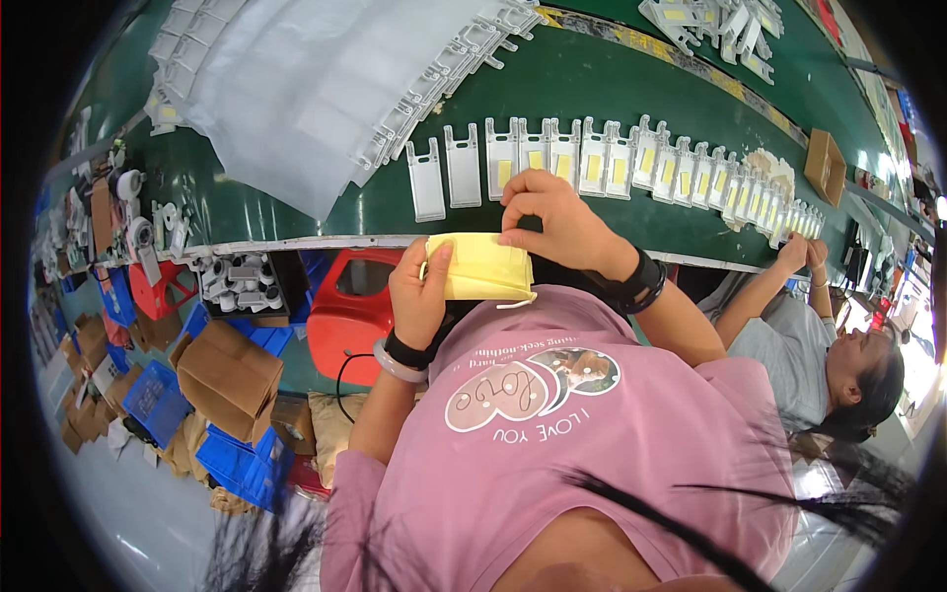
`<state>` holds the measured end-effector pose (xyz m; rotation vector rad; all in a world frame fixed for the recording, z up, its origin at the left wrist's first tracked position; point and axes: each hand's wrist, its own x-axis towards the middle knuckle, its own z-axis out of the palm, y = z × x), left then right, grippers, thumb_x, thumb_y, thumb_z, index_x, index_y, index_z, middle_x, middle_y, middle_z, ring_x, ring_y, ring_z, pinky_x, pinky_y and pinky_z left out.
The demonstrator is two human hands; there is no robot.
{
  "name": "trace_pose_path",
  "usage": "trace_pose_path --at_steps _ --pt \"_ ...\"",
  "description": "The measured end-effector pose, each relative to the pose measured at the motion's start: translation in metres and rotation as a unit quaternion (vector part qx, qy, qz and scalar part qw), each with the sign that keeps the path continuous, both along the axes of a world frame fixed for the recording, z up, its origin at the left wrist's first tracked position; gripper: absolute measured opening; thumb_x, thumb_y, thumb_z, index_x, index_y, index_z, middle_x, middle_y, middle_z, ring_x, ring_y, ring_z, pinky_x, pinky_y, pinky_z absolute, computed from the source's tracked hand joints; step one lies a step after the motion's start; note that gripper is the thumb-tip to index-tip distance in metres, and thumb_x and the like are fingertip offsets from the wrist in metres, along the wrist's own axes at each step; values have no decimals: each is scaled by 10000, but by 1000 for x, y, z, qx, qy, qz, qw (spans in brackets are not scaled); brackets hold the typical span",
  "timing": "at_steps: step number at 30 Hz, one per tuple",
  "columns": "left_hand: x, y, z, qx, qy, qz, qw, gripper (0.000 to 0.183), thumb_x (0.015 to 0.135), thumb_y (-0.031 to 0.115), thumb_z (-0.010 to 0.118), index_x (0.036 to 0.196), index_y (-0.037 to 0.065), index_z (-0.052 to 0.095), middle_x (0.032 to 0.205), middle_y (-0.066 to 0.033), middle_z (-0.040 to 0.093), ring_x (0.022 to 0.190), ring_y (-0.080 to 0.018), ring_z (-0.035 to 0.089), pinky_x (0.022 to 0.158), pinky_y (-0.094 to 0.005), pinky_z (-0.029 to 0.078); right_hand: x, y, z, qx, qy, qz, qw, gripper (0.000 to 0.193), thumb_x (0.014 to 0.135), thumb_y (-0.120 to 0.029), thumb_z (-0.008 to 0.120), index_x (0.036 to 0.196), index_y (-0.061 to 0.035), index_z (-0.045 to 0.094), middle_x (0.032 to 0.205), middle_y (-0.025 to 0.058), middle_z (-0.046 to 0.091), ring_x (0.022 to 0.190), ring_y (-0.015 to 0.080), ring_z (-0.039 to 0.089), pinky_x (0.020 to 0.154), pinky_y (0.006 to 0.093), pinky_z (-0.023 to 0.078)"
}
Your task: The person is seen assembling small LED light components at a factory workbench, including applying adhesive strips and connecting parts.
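My left hand (419,296) grips a yellow label sheet (483,268) by its left end, thumb on top, in front of the pink shirt. At the sheet's upper right corner, the thumb and bent fingers of my right hand (564,222) are pinched together against the edge. Whether a single label is between those fingertips is too small to tell. Beyond my hands, a curved row of clear plastic plates lies on the green table. The two leftmost, including one plain plate (427,185), show no yellow; others, such as a labelled plate (592,163), carry yellow rectangles.
White translucent sheeting (286,89) with more clear plates along its edges covers the table's far left. Loose plates (725,25) are piled at the far right, near a small cardboard box (824,168). A co-worker (789,335) works at right. A red stool (345,316) stands at left.
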<state>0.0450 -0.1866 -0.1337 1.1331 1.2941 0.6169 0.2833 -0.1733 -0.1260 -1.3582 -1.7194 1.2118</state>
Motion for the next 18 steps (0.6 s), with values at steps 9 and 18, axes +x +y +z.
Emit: trace_pose_path --at_steps 9,18 --pt "-15 -2 -11 -81 -13 66 994 233 971 225 557 980 -2 609 769 -11 615 594 -52 548 506 -202 431 -21 18 21 92 -38 -103 990 170 704 -122 741 794 -99 598 1008 39 564 967 254 537 840 379 397" --pt "-23 3 -7 -56 -29 36 997 252 972 238 557 999 -7 611 831 -15 634 703 -51 565 612 -201 456 -42 64 -38 150 -329 -34 932 176 640 -157 772 738 -95 639 950 40 526 937 216 518 810 367 352"
